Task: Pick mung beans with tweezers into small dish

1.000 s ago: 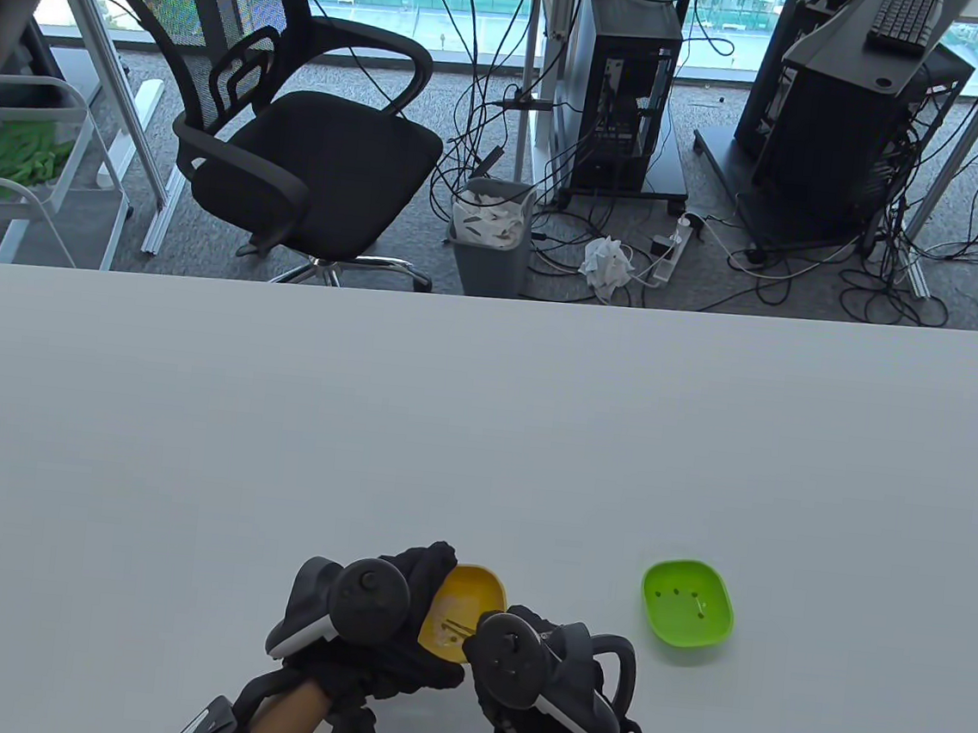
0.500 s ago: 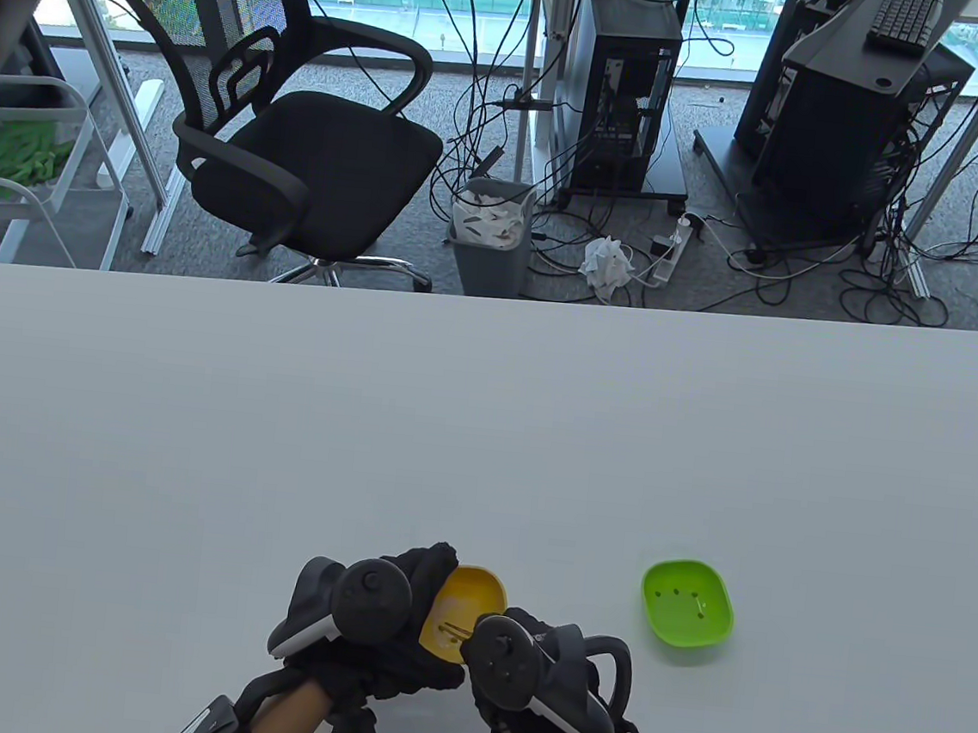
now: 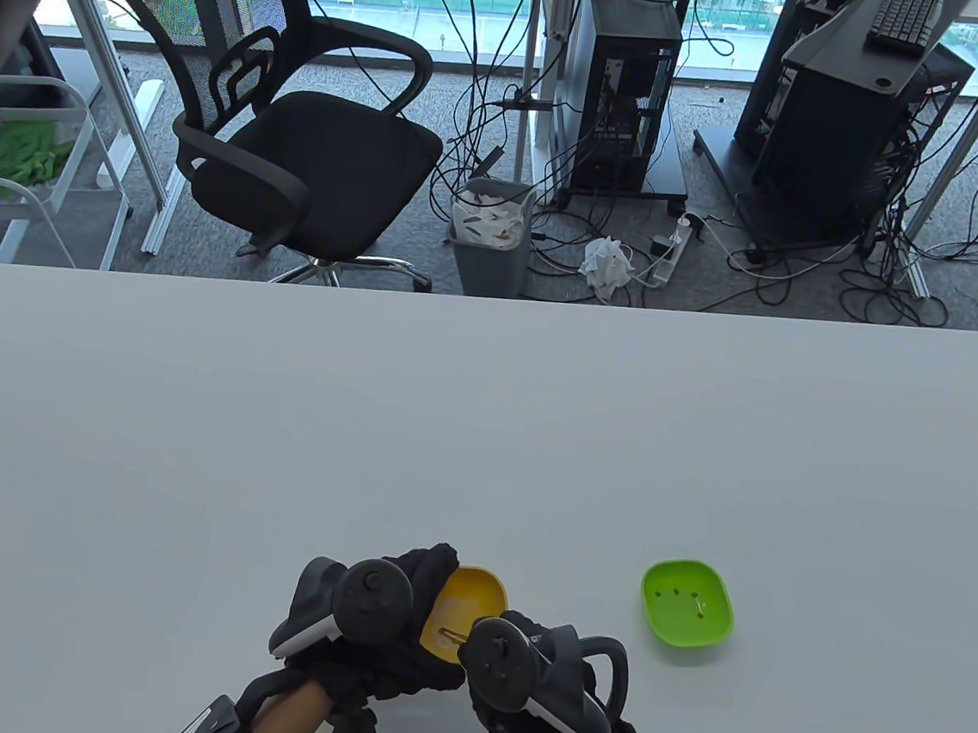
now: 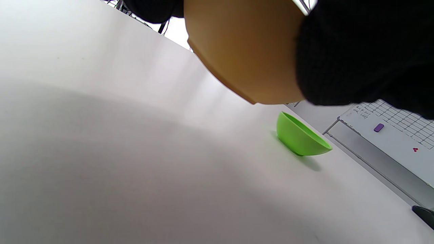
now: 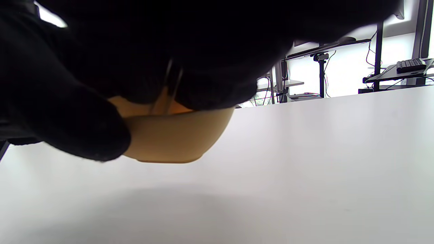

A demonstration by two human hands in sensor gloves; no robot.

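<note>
My left hand (image 3: 404, 618) grips a yellow dish (image 3: 466, 602) and holds it tilted above the table; its underside shows in the left wrist view (image 4: 244, 51) and in the right wrist view (image 5: 173, 139). My right hand (image 3: 512, 663) pinches metal tweezers (image 5: 171, 84) whose tips (image 3: 450, 635) reach into the yellow dish. A green dish (image 3: 684, 612) with several dark mung beans in it sits on the table to the right; it also shows in the left wrist view (image 4: 300, 139). I cannot tell whether the tweezers hold a bean.
The white table (image 3: 482, 435) stretches far beyond the hands. An office chair (image 3: 287, 131), a bin (image 3: 491, 233) and computer towers stand on the floor past the table's far edge.
My right hand has shifted slightly left and toward the yellow dish, and the tweezers sit deeper behind it. The left hand and both dishes have stayed put.
</note>
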